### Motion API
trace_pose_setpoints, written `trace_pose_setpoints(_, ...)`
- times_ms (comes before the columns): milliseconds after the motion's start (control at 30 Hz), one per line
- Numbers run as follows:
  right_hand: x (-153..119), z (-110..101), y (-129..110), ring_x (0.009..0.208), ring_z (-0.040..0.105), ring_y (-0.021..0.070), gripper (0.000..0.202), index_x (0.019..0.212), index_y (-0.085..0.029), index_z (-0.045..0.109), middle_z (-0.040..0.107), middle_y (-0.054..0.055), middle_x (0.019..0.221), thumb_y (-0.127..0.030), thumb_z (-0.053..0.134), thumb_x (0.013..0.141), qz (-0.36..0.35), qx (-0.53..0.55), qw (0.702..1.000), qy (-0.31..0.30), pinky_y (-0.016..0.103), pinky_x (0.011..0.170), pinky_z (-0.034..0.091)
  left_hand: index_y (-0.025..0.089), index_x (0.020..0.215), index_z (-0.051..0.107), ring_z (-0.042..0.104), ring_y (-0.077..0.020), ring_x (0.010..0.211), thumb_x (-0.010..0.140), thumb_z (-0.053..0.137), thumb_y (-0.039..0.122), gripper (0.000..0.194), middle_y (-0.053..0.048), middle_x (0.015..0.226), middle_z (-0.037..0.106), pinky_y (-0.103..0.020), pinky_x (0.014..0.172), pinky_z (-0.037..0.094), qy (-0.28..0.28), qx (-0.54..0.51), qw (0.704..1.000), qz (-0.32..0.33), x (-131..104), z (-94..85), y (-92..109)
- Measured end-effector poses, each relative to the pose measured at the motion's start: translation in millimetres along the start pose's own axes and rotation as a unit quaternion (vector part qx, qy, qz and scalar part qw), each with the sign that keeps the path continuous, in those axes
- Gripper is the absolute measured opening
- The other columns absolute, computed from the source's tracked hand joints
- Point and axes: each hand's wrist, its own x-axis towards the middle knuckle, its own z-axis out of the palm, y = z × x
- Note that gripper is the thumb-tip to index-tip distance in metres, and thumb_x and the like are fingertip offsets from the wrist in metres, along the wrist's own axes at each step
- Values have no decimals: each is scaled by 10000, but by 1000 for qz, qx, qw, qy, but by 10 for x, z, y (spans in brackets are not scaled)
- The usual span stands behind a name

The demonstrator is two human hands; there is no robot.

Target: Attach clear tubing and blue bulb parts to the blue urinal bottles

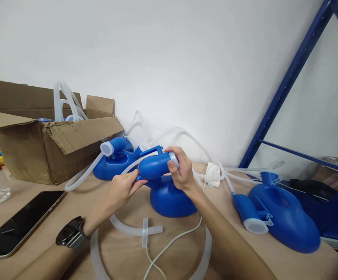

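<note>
Blue plastic cup (154, 166), pinched at its narrow end by the left hand (125, 188) and gripped around its white rim (174, 158) by the right hand (182, 169), is held over a blue bottle (171, 200). Translucent tubing (129, 230) curls on the table (78, 197) nearer the wearer; a phone (23, 224) and cardboard box (23, 153) lie left.

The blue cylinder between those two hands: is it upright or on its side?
On its side: the blue cylinder lies crosswise between the left hand and the right hand, white rim at the latter.
</note>
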Motion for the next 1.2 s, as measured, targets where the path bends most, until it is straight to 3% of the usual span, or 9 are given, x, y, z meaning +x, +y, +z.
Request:
trace_pose_setpoints(367,-86,45,96,1063,670,275,276,1205,-250,552,669,106,1140,-431,465,1016,-37,0,999,-13,458,913,562,212,619,661,462,-161,522,839,665,566,417,13,539,550,-268,557,280,-76,-67,992,-79,102,-12,65)
trace_pose_setpoints(500,-62,23,81,1052,672,277,292,1210,-261,536,664,107,1146,-436,560,977,-73,0,997,-38,466,892,573,218,476,498,363,-142,485,751,699,600,512,35,482,416,-275,510,225,-84,-65,980,-169,122,-22,-59)
trace_pose_setpoints(600,1,-69,59,1079,653,292,302,1182,-266,530,652,103,1144,-462,591,960,-44,4,999,14,503,932,551,227,468,450,425,-174,499,853,580,629,572,4,499,476,-286,518,235,-67,-68,980,-174,124,-49,-199)
trace_pose_setpoints(700,49,-174,79,1105,634,293,302,1181,-259,532,635,99,1148,-474,572,972,13,22,999,39,494,955,534,226,686,627,550,-220,596,905,552,614,452,-11,610,600,-286,572,318,-36,-29,988,-145,124,-70,-292)
trace_pose_setpoints(800,35,-191,144,1075,635,271,304,1196,-247,537,626,86,1146,-459,571,980,53,23,998,2,450,934,537,231,1144,658,659,-286,865,928,560,545,393,-63,936,707,-333,731,459,25,52,992,-113,126,-65,-312)
trace_pose_setpoints(900,-13,-110,204,1051,636,256,287,1191,-231,534,622,85,1139,-443,546,998,92,8,996,-20,432,928,536,210,1355,568,580,-358,1227,916,592,439,495,-158,1322,608,-481,987,476,77,79,994,-26,112,-57,-268)
trace_pose_setpoints(1000,-46,-4,204,1074,635,254,282,1193,-220,531,626,96,1145,-442,501,1022,113,7,993,-18,432,947,536,221,1431,508,519,-347,1340,928,617,378,538,-169,1431,545,-522,1115,421,40,16,997,69,73,-57,-171)
trace_pose_setpoints(1133,-66,100,56,1110,638,255,323,1239,-231,530,634,106,1178,-473,473,1033,34,22,998,-39,432,972,542,272,1626,142,480,-349,1416,846,765,449,1014,-182,1569,442,-518,1134,437,23,-82,992,94,5,-42,-5)
trace_pose_setpoints(1200,-71,135,-59,1126,644,263,360,1270,-240,527,638,114,1202,-501,469,1030,-21,23,998,-53,438,969,552,263,1614,179,524,-360,1385,776,830,476,1082,-181,1535,499,-515,1118,463,57,-98,989,91,-19,-42,75)
